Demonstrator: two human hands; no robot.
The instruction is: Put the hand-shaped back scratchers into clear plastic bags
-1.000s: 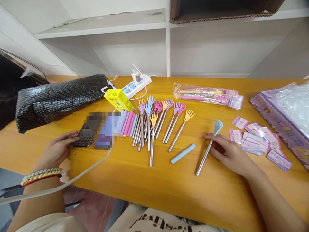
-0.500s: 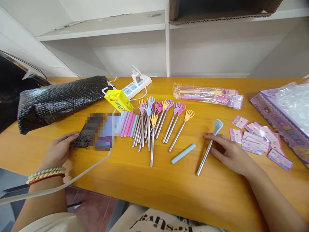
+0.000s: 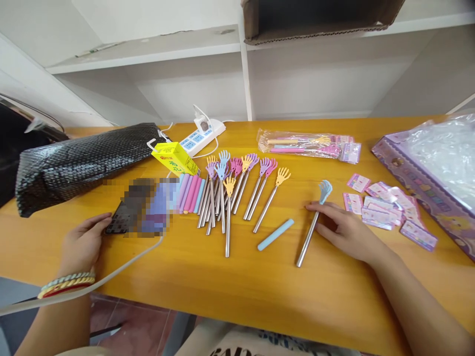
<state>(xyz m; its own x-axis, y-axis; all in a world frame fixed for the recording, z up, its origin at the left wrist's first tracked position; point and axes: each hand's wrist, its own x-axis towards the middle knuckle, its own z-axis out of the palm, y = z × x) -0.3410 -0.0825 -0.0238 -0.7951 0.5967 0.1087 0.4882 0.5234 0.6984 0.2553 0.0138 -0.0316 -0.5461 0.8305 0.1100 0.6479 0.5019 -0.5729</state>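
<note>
My left hand (image 3: pixel 82 242) is closed on the near edge of a dark phone (image 3: pixel 119 217), whose far part is pixelated. Fingers of my right hand (image 3: pixel 339 230) pinch a metal stick with a light blue hand-shaped head (image 3: pixel 309 237) around its upper part. Left of that stick lies a loose light blue tube (image 3: pixel 275 235). Several metal sticks with yellow, purple, pink and blue hand-shaped heads (image 3: pixel 227 217) lie bunched in the middle. A row of pastel tubes (image 3: pixel 191 194) is beside them.
Small printed cards (image 3: pixel 382 210) lie beyond my right hand, near a purple box (image 3: pixel 430 183) with clear plastic. Behind are a wrapped pack (image 3: pixel 308 146), power strip (image 3: pixel 202 138), yellow carton (image 3: pixel 176 158) and black bubble-wrap parcel (image 3: pixel 85 160). A white cable (image 3: pixel 126 264) crosses my left side.
The whole view has shifted slightly, so the table's things appear further left. Both hands keep their holds, and nothing on the table has visibly moved.
</note>
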